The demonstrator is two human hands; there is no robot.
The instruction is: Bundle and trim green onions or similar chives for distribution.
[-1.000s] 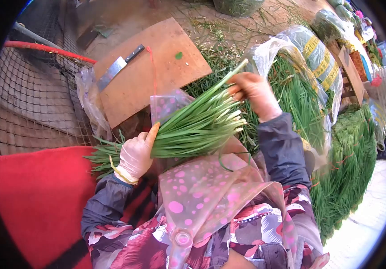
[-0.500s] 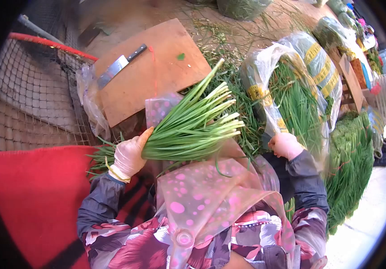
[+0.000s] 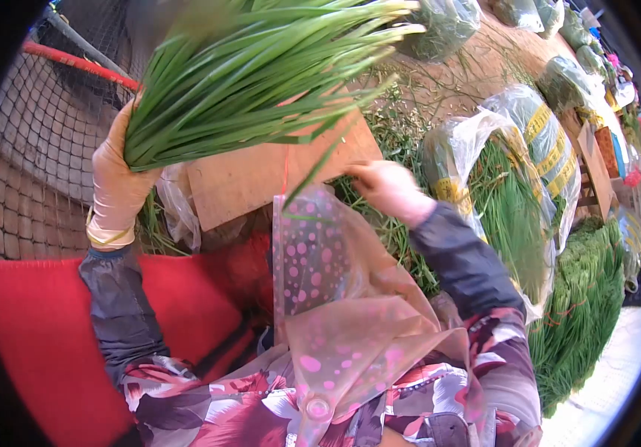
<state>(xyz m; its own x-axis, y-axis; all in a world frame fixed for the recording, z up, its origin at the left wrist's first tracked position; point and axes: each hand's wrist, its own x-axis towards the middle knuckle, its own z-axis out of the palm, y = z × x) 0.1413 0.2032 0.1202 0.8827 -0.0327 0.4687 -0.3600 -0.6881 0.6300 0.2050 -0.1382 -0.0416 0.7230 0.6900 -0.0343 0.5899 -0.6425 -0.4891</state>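
My left hand, in a thin pale glove, is closed around a large bunch of garlic chives. The bunch is lifted over the wooden board, pale stem ends to the right. One loose leaf hangs below it. My right hand, also gloved, is by the board's right edge with its fingers curled together; whether anything is between them I cannot make out. A thin red string lies on the board. The bunch covers much of the board's far part, and no knife shows now.
Right of my right hand stands an open plastic bag of chives, with stacked green bundles beyond. Loose trimmings cover the ground behind the board. A net and red cloth are at the left; a spotted apron covers my lap.
My left hand has raised the chive bunch up and leftward, over the board, hiding the knife seen before. My right hand has moved left from the plastic bag to the board's edge.
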